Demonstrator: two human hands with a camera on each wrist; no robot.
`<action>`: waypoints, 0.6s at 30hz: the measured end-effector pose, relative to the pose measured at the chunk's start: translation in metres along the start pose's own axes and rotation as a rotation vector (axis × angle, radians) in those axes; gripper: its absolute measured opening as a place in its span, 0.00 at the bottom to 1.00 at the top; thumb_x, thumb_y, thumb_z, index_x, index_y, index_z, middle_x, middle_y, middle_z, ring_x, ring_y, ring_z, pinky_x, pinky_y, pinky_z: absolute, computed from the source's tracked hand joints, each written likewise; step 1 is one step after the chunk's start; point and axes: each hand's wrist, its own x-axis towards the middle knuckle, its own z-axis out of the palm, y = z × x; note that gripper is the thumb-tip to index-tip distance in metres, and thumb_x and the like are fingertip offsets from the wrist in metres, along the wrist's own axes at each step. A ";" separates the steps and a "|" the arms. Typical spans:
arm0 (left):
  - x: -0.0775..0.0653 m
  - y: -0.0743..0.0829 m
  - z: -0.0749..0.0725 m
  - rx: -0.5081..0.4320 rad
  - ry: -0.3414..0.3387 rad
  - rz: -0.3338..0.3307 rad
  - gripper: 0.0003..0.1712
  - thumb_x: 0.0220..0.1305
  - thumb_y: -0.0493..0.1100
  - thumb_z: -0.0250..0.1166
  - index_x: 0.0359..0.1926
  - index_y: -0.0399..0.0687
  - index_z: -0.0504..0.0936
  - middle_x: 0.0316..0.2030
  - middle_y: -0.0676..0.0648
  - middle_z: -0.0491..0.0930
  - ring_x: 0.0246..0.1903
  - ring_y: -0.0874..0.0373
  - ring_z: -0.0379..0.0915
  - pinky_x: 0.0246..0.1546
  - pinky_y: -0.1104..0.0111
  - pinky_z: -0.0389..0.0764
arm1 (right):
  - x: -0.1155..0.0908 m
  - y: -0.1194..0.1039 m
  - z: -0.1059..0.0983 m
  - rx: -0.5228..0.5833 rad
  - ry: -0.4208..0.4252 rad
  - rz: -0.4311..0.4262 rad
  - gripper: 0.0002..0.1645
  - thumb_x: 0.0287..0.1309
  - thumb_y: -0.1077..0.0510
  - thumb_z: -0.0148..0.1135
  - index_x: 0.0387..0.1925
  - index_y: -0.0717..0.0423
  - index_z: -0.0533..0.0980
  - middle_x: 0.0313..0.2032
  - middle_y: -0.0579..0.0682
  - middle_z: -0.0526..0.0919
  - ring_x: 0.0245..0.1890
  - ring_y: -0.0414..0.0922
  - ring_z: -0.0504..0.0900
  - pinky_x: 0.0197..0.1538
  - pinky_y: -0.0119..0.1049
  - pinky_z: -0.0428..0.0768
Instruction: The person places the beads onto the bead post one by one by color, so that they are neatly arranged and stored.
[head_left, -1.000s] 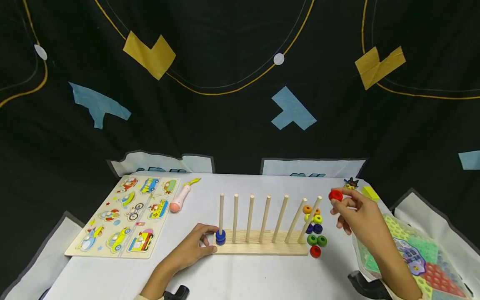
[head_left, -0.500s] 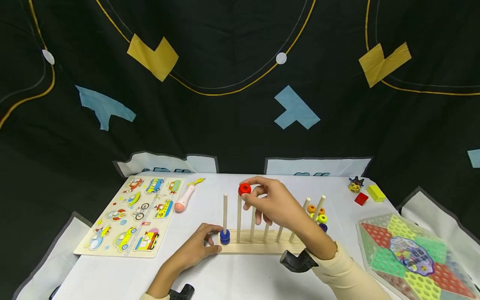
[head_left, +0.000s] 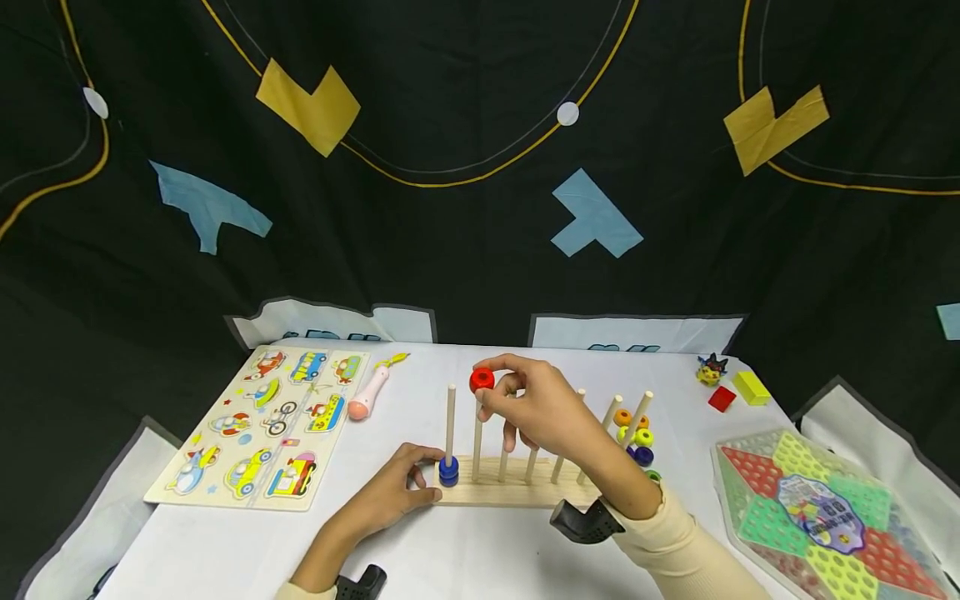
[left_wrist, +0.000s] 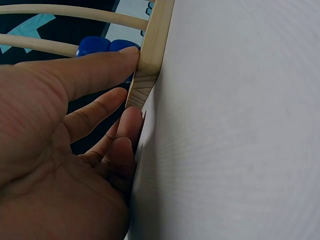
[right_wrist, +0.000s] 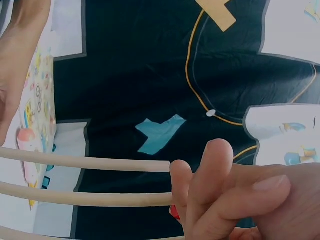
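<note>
A wooden peg rack (head_left: 517,493) with several upright pegs stands on the table. My left hand (head_left: 393,487) holds the left end of its base, thumb on one edge and fingers at the other, as the left wrist view shows. Two blue beads (head_left: 448,472) are stacked low on the leftmost peg; they also show as blue rounds (left_wrist: 95,46) behind the thumb. My right hand (head_left: 536,408) pinches a red bead (head_left: 482,379) between thumb and index finger at the top of the second peg. In the right wrist view the fingers hide most of the red bead (right_wrist: 174,212).
Orange, yellow, blue and green beads (head_left: 643,437) lie by the rack's right end, partly behind the right arm. A picture puzzle board (head_left: 255,433) and a pink-handled tool (head_left: 369,393) lie left. At right are a figurine (head_left: 711,369), red and yellow blocks (head_left: 752,387) and a game box (head_left: 821,512).
My right hand has carried the red bead leftward from the right side to the second peg's top, shifting only slightly in the last half second. The left hand stays at the base's end.
</note>
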 end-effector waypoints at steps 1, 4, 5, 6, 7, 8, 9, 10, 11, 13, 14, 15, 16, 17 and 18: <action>0.000 0.000 0.000 0.000 0.000 0.000 0.28 0.55 0.43 0.70 0.58 0.51 0.74 0.46 0.47 0.68 0.37 0.57 0.67 0.36 0.68 0.68 | 0.000 0.000 0.000 0.002 -0.001 0.000 0.20 0.62 0.56 0.60 0.56 0.48 0.72 0.27 0.48 0.84 0.13 0.52 0.79 0.12 0.29 0.66; -0.001 0.001 0.000 -0.001 0.000 0.001 0.28 0.55 0.43 0.70 0.58 0.51 0.74 0.46 0.47 0.68 0.37 0.57 0.67 0.36 0.68 0.68 | -0.001 0.000 0.000 -0.003 0.000 -0.003 0.22 0.62 0.56 0.60 0.58 0.47 0.72 0.27 0.47 0.84 0.12 0.50 0.79 0.13 0.30 0.68; -0.001 0.001 0.000 -0.002 -0.001 0.002 0.28 0.55 0.43 0.70 0.58 0.51 0.74 0.46 0.47 0.68 0.37 0.57 0.67 0.36 0.68 0.68 | -0.001 0.001 0.000 -0.004 0.000 -0.005 0.22 0.62 0.56 0.60 0.58 0.47 0.71 0.27 0.48 0.84 0.12 0.50 0.79 0.13 0.31 0.69; -0.001 0.002 0.000 -0.003 0.000 0.002 0.28 0.55 0.43 0.70 0.58 0.51 0.74 0.46 0.47 0.68 0.37 0.57 0.67 0.36 0.68 0.68 | -0.001 0.001 0.000 -0.008 0.002 -0.008 0.23 0.62 0.56 0.60 0.59 0.47 0.71 0.27 0.48 0.84 0.12 0.50 0.78 0.13 0.32 0.69; -0.001 0.002 0.001 -0.005 0.000 0.003 0.28 0.55 0.42 0.70 0.58 0.51 0.74 0.46 0.47 0.68 0.37 0.57 0.67 0.37 0.68 0.68 | -0.001 0.001 -0.001 -0.009 0.005 -0.009 0.23 0.62 0.55 0.61 0.59 0.47 0.71 0.27 0.47 0.84 0.12 0.49 0.78 0.13 0.33 0.70; 0.000 0.001 0.001 -0.006 0.000 0.004 0.28 0.55 0.42 0.70 0.58 0.51 0.74 0.46 0.47 0.68 0.37 0.57 0.67 0.37 0.69 0.68 | -0.001 0.001 -0.001 -0.013 0.010 -0.010 0.23 0.62 0.55 0.61 0.59 0.46 0.71 0.26 0.47 0.84 0.12 0.49 0.78 0.13 0.33 0.70; 0.000 0.001 0.001 -0.009 0.000 0.005 0.28 0.55 0.42 0.70 0.58 0.51 0.74 0.46 0.47 0.68 0.37 0.57 0.67 0.37 0.69 0.68 | -0.001 0.002 -0.001 -0.020 0.014 -0.011 0.23 0.62 0.54 0.61 0.59 0.46 0.71 0.26 0.46 0.84 0.11 0.49 0.78 0.13 0.34 0.70; 0.000 0.001 0.001 -0.011 0.000 0.006 0.28 0.55 0.42 0.70 0.58 0.51 0.74 0.46 0.47 0.68 0.37 0.57 0.67 0.37 0.69 0.67 | -0.002 0.002 -0.002 -0.023 0.019 -0.011 0.24 0.62 0.54 0.61 0.59 0.45 0.71 0.26 0.46 0.83 0.11 0.50 0.78 0.13 0.34 0.70; 0.000 0.001 0.001 -0.012 0.002 0.007 0.28 0.55 0.42 0.70 0.58 0.51 0.74 0.46 0.47 0.68 0.37 0.57 0.67 0.37 0.69 0.67 | -0.002 0.002 -0.003 -0.023 0.024 -0.010 0.23 0.62 0.54 0.61 0.59 0.44 0.71 0.26 0.46 0.83 0.11 0.50 0.78 0.13 0.34 0.70; 0.001 0.000 0.002 -0.014 0.000 0.009 0.28 0.55 0.43 0.70 0.58 0.52 0.74 0.46 0.47 0.68 0.37 0.57 0.67 0.38 0.69 0.67 | -0.004 0.003 -0.007 -0.018 0.039 -0.003 0.23 0.62 0.54 0.61 0.59 0.43 0.71 0.25 0.46 0.83 0.11 0.51 0.77 0.13 0.32 0.69; 0.001 0.000 0.002 -0.012 -0.001 0.011 0.28 0.55 0.44 0.70 0.58 0.52 0.74 0.46 0.47 0.68 0.37 0.57 0.67 0.38 0.69 0.67 | -0.006 0.003 -0.010 -0.012 0.048 -0.001 0.23 0.62 0.54 0.62 0.58 0.42 0.71 0.26 0.47 0.83 0.11 0.51 0.77 0.12 0.32 0.67; 0.001 -0.001 0.002 -0.011 -0.003 0.011 0.29 0.56 0.44 0.70 0.58 0.52 0.74 0.46 0.48 0.68 0.37 0.57 0.67 0.37 0.69 0.67 | -0.009 0.004 -0.015 0.003 0.058 -0.001 0.23 0.62 0.53 0.62 0.58 0.41 0.71 0.26 0.49 0.83 0.12 0.52 0.77 0.12 0.31 0.67; 0.001 -0.001 0.001 -0.008 -0.003 0.011 0.29 0.56 0.44 0.70 0.58 0.52 0.74 0.46 0.48 0.68 0.37 0.57 0.67 0.37 0.69 0.67 | -0.012 0.005 -0.021 0.021 0.070 -0.002 0.23 0.62 0.53 0.62 0.58 0.41 0.71 0.27 0.50 0.83 0.12 0.53 0.77 0.12 0.30 0.66; 0.001 -0.002 0.001 -0.006 -0.003 0.009 0.29 0.56 0.45 0.70 0.58 0.52 0.74 0.46 0.48 0.68 0.36 0.57 0.67 0.37 0.69 0.68 | -0.015 0.006 -0.027 0.041 0.086 -0.008 0.23 0.62 0.53 0.62 0.58 0.41 0.71 0.27 0.52 0.83 0.12 0.53 0.77 0.12 0.29 0.65; 0.000 -0.002 0.000 -0.005 -0.002 0.008 0.28 0.56 0.45 0.70 0.58 0.52 0.74 0.46 0.48 0.68 0.36 0.57 0.67 0.37 0.69 0.68 | -0.020 0.007 -0.035 0.066 0.104 -0.012 0.23 0.62 0.53 0.62 0.58 0.41 0.71 0.28 0.53 0.82 0.12 0.54 0.77 0.12 0.29 0.64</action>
